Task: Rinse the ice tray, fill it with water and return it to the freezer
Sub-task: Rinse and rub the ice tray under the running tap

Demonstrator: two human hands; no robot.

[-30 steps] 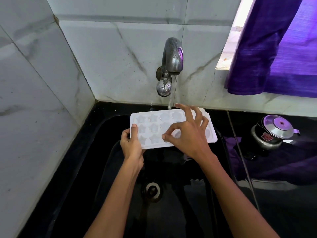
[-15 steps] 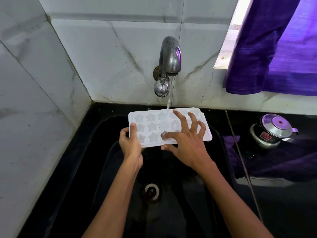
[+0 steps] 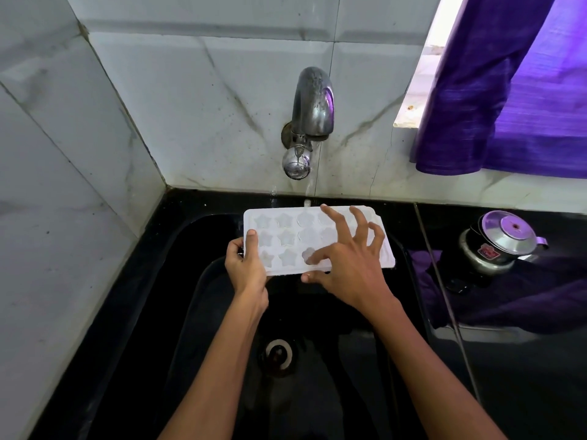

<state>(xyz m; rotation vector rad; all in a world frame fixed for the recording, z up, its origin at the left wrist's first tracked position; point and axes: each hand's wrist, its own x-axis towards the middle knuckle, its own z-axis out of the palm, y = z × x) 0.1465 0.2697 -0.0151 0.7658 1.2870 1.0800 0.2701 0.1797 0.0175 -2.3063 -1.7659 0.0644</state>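
Head view: left hand (image 3: 246,265) grips ice tray (image 3: 287,238); right hand (image 3: 347,265) fingers (image 3: 330,214) splayed atop it.

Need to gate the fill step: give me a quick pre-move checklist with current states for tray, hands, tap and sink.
1. Tray held: ok. The left hand grips the left end of the ice tray, thumb on top.
2. Right hand off the moulds: not ok. The right hand is spread over the tray's right half, fingers touching a near-row mould.
3. Water running: ok. A thin stream falls from the tap onto the tray's far edge.
4. Tray level: cannot tell from this one view.
5. Moulds clean: cannot tell; they look pale and blurred.
6. Spill caught: ok. The tray is over the black sink, drain uncovered.
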